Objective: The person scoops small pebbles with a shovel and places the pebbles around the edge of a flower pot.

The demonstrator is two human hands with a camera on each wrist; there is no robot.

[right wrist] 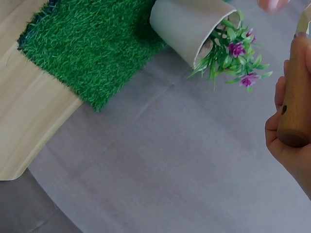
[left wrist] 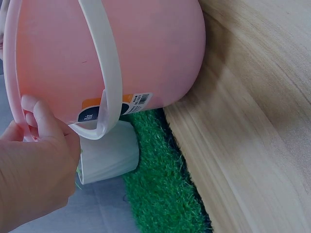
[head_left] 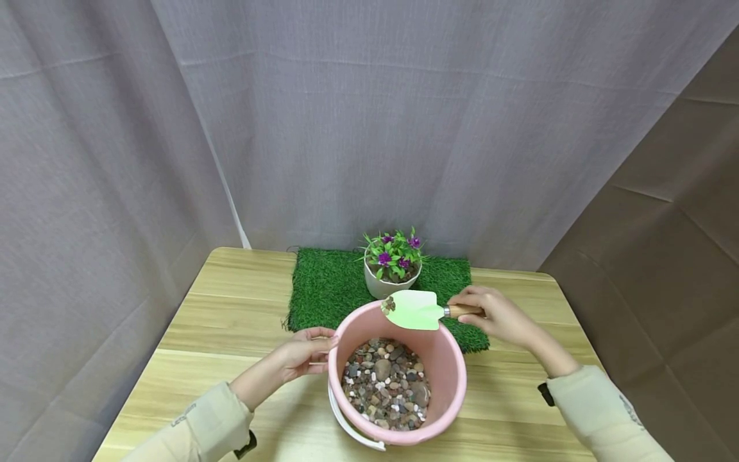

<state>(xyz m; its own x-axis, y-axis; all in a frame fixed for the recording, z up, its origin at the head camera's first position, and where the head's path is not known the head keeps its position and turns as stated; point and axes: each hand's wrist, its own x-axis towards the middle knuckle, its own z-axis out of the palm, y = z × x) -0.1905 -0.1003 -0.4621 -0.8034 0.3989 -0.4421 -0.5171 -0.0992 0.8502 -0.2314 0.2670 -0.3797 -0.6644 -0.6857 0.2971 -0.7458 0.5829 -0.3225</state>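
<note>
A pink bucket (head_left: pixel 453 391) with pebbles (head_left: pixel 383 385) in its bottom stands near the table's front. My left hand (head_left: pixel 306 353) grips its rim on the left side, thumb and fingers on either side of the edge in the left wrist view. Its white handle (left wrist: pixel 104 53) hangs down the outside. In my right hand (head_left: pixel 491 311) is the wooden handle of a light green trowel (head_left: pixel 416 309). The blade lies level over the bucket's far rim, its tip to the left, with a few small pebbles (head_left: pixel 389 305) at the tip.
Behind the bucket, a white pot (head_left: pixel 381 285) of purple flowers (head_left: pixel 392 253) stands on a green artificial grass mat (head_left: pixel 323 282). The mat lies on a wooden table (head_left: pixel 231 308). Grey curtains (head_left: pixel 369 128) hang behind the table.
</note>
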